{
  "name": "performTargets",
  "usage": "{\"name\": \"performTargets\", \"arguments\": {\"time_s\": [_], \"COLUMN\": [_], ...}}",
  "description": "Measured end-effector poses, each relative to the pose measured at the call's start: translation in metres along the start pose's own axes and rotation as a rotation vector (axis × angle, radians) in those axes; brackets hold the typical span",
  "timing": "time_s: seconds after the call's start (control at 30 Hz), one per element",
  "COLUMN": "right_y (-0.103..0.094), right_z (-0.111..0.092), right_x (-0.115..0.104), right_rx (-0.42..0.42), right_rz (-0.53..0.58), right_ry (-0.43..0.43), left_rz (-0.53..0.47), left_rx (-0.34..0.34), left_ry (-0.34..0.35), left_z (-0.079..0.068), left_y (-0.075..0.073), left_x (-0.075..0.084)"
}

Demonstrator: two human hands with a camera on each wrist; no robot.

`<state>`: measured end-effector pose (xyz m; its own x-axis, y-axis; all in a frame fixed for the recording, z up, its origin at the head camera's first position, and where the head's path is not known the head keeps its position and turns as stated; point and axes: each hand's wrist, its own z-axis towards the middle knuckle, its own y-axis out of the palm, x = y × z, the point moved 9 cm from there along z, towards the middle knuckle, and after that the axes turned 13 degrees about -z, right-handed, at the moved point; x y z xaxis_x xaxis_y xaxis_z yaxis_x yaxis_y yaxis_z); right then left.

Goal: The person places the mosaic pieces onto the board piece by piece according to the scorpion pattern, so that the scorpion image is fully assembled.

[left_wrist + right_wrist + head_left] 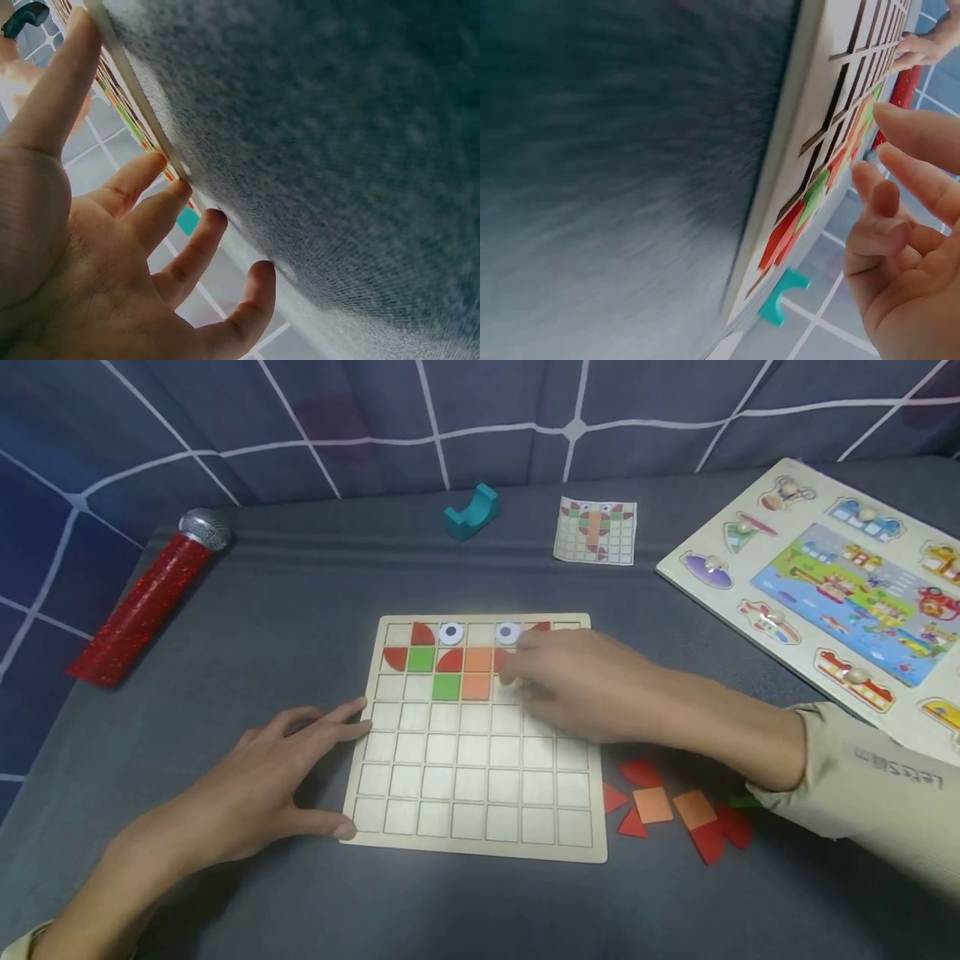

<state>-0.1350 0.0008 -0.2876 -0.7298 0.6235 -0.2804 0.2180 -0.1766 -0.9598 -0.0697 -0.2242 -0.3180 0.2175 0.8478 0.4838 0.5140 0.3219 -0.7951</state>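
My left hand (262,785) rests at the left edge of a pale wooden grid board (472,814), thumb near the lower corner and fingertips higher along the side. In the left wrist view its fingers are spread along the board's rim. My right hand (577,681) is over the board's upper right, fingertips beside a red piece (498,658). The right wrist view shows the thumb and index tips slightly apart, with no piece visible between them. Set in the upper rows are green squares (446,687), orange squares (477,686), red quarter circles (423,633) and two eye discs (451,633).
Loose red, orange (653,805) and green pieces lie right of the board, under the right forearm. A small pattern card (615,539) and teal curved block (472,514) are behind it. A red microphone (146,602) lies left; a picture knob puzzle (720,593) lies right.
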Motion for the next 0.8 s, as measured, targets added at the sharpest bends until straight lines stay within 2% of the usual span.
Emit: {"name": "performTargets", "arguments": {"time_s": [0.13, 0.33, 0.53, 0.7, 0.8], "right_y": [0.001, 0.005, 0.015, 0.023, 0.032], "right_z": [-0.031, -0.074, -0.112, -0.140, -0.155], "right_x": [0.014, 0.033, 0.051, 0.068, 0.079], "right_rx": [-0.039, -0.052, -0.088, -0.138, -0.198], "right_rz": [-0.010, -0.034, -0.109, -0.190, -0.209], "right_ry": [0.052, 0.090, 0.117, 0.165, 0.197], "left_rz": [-0.009, -0.016, -0.032, -0.025, -0.022], "left_rx": [-0.009, -0.012, -0.018, -0.008, -0.005], "left_ry": [-0.003, -0.010, -0.021, -0.003, 0.005], "left_z": [0.002, 0.002, 0.001, -0.001, -0.001], "left_y": [0.000, 0.000, 0.000, 0.000, -0.001], "left_x": [0.001, 0.002, 0.001, 0.002, 0.002]}}
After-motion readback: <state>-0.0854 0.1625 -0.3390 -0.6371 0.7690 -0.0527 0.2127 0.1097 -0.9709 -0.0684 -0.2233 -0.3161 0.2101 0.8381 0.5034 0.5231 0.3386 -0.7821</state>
